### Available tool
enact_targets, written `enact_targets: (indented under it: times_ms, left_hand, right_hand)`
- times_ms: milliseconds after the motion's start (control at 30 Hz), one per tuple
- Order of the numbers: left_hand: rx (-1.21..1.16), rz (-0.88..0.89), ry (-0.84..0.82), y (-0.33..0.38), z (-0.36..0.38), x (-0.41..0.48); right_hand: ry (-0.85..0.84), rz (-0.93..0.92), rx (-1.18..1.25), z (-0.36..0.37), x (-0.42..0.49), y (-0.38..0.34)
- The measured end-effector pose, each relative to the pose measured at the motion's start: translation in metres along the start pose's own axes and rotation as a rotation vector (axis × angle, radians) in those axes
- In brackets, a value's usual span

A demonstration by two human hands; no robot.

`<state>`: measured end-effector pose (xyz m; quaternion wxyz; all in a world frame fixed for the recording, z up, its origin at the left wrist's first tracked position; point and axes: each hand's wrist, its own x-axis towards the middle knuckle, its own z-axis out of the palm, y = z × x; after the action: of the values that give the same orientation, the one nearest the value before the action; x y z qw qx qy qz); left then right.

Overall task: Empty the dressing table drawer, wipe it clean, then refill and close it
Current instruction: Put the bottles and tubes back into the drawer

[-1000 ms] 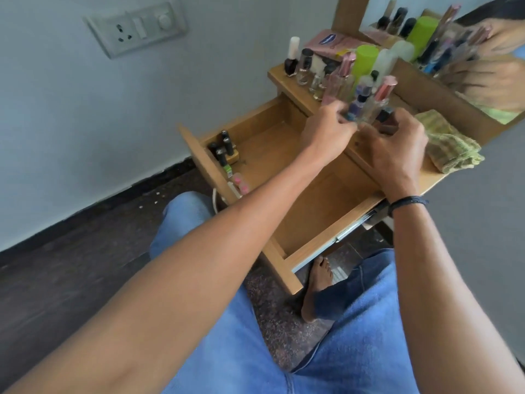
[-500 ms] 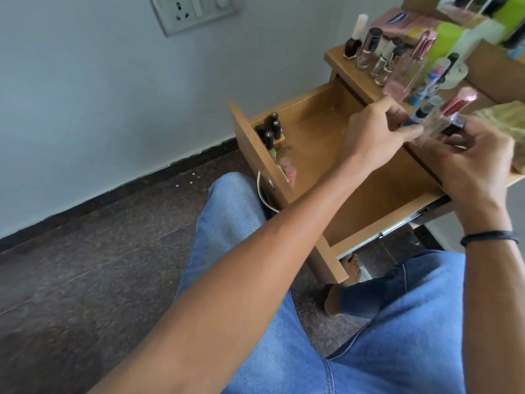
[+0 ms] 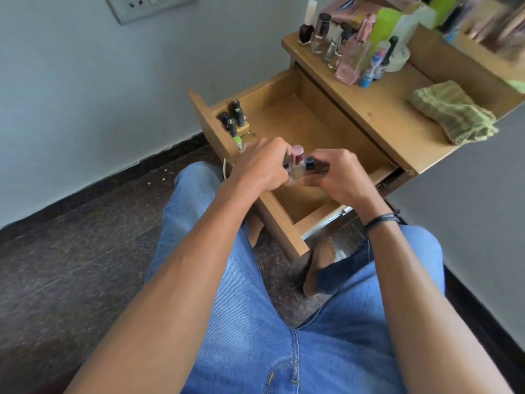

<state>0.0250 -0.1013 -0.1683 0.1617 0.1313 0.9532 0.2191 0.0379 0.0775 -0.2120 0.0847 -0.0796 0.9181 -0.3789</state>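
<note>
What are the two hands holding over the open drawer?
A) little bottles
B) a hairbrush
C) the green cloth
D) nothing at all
A: the left hand and right hand both grip little bottles above the drawer, while the green cloth lies on the table top.

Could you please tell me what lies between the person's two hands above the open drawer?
In the head view, small bottles, one pink-capped, sit gripped between the left hand and right hand.
</note>
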Motion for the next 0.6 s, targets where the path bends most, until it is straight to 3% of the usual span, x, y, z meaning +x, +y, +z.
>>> enact_targets:
  times_ms: [233, 600]
  left_hand:
    - [0.208, -0.006, 0.013, -0.003, 0.008, -0.005]
    - [0.245, 0.017, -0.108, 0.000, 0.000, -0.009]
  right_hand:
    - [-0.089, 0.030, -0.135, 0.007, 0.010, -0.001]
    - [-0.274, 0.053, -0.354, 0.012, 0.013, -0.001]
